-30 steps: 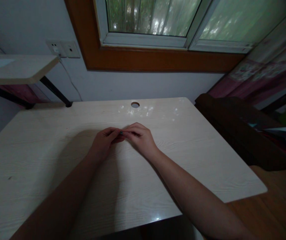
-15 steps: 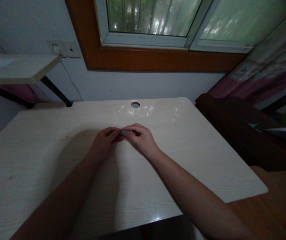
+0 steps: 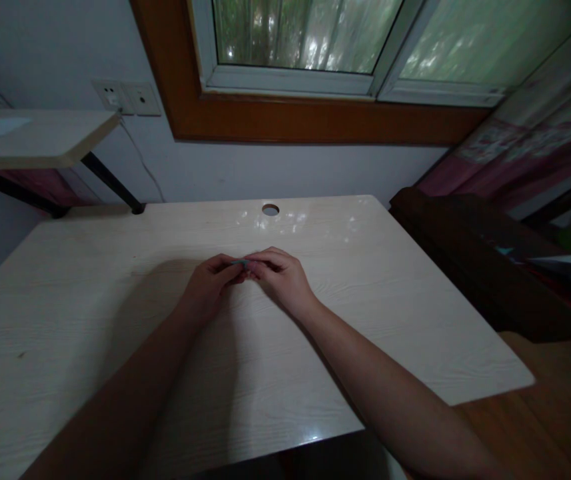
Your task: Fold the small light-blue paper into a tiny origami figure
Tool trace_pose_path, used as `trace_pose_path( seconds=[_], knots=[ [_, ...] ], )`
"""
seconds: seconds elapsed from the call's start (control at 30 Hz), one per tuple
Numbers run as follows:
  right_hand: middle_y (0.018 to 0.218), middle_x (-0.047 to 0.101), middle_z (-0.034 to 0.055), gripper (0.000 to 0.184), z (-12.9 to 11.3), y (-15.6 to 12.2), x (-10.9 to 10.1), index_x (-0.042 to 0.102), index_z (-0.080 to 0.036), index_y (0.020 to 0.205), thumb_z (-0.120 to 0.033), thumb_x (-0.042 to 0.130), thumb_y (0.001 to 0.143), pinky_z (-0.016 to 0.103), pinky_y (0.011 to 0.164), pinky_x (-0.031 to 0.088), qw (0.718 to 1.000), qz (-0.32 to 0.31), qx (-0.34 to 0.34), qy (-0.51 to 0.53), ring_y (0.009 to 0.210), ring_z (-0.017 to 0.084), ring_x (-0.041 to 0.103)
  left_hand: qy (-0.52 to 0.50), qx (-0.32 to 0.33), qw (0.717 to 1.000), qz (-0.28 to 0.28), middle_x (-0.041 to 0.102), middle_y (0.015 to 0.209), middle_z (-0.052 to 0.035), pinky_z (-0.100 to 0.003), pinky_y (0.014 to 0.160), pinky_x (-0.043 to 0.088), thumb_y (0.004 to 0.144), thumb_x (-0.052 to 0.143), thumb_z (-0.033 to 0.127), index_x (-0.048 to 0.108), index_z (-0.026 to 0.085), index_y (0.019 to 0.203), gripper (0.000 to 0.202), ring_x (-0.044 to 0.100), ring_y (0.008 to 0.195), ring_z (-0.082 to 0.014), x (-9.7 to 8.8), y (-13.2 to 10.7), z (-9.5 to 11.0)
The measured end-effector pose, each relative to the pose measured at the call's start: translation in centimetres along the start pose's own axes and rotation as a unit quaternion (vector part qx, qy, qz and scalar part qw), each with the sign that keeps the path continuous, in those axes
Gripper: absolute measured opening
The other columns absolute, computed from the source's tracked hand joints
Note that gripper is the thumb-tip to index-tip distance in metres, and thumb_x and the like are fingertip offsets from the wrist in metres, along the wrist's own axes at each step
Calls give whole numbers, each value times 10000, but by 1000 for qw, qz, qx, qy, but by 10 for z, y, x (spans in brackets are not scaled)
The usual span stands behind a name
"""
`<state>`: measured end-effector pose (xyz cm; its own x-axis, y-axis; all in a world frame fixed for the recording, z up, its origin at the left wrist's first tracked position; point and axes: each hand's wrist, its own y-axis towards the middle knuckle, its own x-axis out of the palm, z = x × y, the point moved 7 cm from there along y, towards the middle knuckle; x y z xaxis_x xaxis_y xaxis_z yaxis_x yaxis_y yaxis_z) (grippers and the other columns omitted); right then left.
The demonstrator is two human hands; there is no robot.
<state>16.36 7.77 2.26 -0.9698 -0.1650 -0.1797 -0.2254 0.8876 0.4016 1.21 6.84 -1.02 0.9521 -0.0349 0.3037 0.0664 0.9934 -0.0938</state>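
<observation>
My left hand and my right hand meet fingertip to fingertip over the middle of a pale wood-grain desk. Both have their fingers curled in a pinch. Between the fingertips shows a small teal-green thing, too small and dark to name. Both hands pinch it just above the desk top. Both forearms reach in from the near edge.
A round cable hole sits near the desk's far edge under a wood-framed window. A raised side shelf on black legs stands at the left. Dark furniture and patterned cloth crowd the right side. Wall sockets are at the upper left.
The hands have stayed in place; only the fingertips shift a little, and the small teal thing shows more than a second ago.
</observation>
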Motion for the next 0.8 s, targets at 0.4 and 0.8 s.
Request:
trace_pose_path(
  seconds=[0.4, 0.8],
  knots=[
    [869, 699, 30, 88, -12, 0, -4, 774, -248, 911, -229, 705, 860, 267, 691, 522, 998, -2, -52, -45, 801, 145, 657, -53, -38, 998, -15, 732, 765, -35, -254, 735, 539, 687, 798, 229, 742, 148, 785, 139, 669, 698, -128, 2, 0, -5],
    [877, 708, 33, 90, -3, 1, -4, 772, -261, 898, -237, 708, 839, 278, 661, 489, 999, 1, -25, -27, 799, 157, 649, -96, -59, 994, -12, 746, 809, -50, -213, 760, 559, 677, 828, 223, 755, 127, 797, 170, 687, 738, -120, 3, 0, -3]
  ],
)
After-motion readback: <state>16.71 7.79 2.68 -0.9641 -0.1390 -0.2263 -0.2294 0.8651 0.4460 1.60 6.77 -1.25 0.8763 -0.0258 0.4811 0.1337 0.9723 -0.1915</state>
